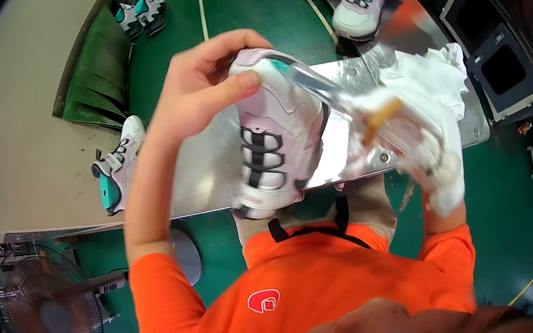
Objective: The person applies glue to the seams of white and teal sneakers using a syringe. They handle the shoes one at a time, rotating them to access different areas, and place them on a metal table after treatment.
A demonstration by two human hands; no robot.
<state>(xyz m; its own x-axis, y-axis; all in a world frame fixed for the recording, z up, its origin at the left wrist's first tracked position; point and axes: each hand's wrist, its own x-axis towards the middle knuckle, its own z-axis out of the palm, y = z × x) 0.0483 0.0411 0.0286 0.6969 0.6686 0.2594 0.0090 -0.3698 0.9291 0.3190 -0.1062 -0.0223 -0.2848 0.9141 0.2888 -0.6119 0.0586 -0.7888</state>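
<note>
Right now my left hand [212, 81] is clamped around the heel end of a pale lilac-and-white sneaker [272, 134], thumb pressed across the top near the collar and fingers curled behind it. I am holding the shoe up over the shiny metal work plate [211, 168], toe pointing back toward my chest, its dark lace loops facing up at me.

My right hand [425, 143] is bundled in a white cloth [436, 82] and closed on a brush [316, 83] with a clear, teal-tipped handle. The brush slants up and left from that fist, and its far end meets the sneaker at the heel, just beside my left thumb. Motion blur smears the wrapped hand, so I think the tan strip showing in the cloth is part of the brush handle, but I cannot be sure.

Beyond the plate, on the green belt [257, 9], sit more shoes: a white one [363, 4] of the same kind to the upper right, and a teal-and-black pair [142, 14] far off to the upper left. Another white-and-teal sneaker [116, 167] lies on its side at the left edge of the plate, near my left forearm. A floor fan [51, 316] stands low on my left, and my orange shirt [299, 292] fills the bottom of the view.
</note>
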